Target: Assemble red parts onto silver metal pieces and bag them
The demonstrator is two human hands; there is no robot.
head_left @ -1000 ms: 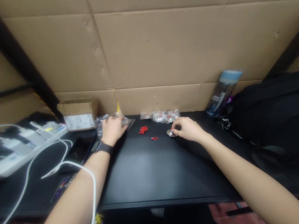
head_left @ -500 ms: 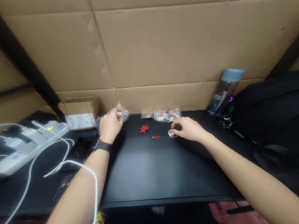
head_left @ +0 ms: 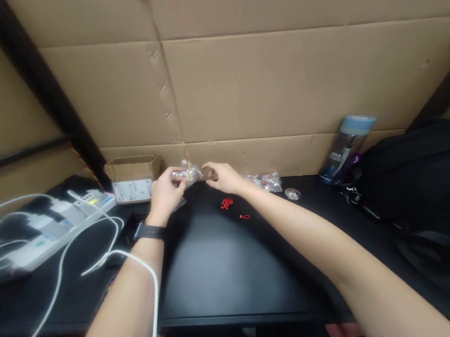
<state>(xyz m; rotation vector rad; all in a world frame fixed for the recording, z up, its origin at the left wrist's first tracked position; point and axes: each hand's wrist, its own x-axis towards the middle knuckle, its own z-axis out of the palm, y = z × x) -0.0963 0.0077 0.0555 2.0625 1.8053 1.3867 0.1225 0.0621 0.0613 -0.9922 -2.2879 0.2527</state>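
At the back of the black table, my left hand, with a dark watch on its wrist, is closed on a crumpled clear plastic bag with shiny contents I cannot make out. Just right of the bag, my right hand has thumb and fingers curved and apart, nothing visible between them. A small pile of red cord loops lies in front of my right hand, with a single red loop nearer me. Right of my right forearm rests a round shiny disc. Small clear packets lie partly hidden behind that forearm.
An open cardboard box and a white power strip with looping white cables stand at left. To the right are a blue-capped bottle and a black bag. A cardboard wall closes off the back.
My right hand has let go of the shiny disc, now lying farther right, and moved left towards the plastic bag. My left hand stays at the bag. The view has shifted slightly.
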